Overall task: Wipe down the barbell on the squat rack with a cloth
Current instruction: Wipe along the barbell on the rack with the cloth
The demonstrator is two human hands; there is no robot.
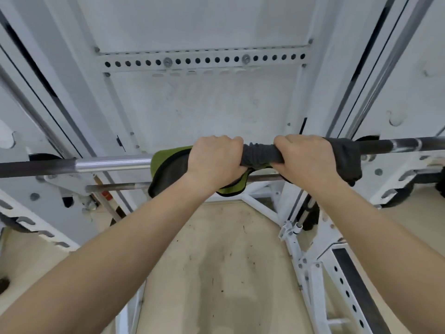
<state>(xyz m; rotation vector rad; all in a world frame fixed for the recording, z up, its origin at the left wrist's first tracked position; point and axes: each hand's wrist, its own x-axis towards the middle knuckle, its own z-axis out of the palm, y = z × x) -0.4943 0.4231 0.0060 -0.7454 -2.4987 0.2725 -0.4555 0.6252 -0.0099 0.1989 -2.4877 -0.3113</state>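
The barbell (pixel 113 164) runs across the view at hand height, silver in the middle and dark toward both ends. A dark grey cloth with a green underside (pixel 258 154) is wrapped over its middle part and hangs below it. My left hand (pixel 214 160) grips the cloth and the bar on the left side of the wrap. My right hand (pixel 305 160) grips them on the right side, a hand's width away. The bar under the cloth is hidden.
The white squat rack surrounds me: a perforated crossbeam (pixel 204 60) ahead, slanted uprights (pixel 346 285) at lower right and a slotted bracket (pixel 36 227) at left. A thinner rod (pixel 115 187) runs just below the barbell. Beige floor (pixel 216 261) lies beneath.
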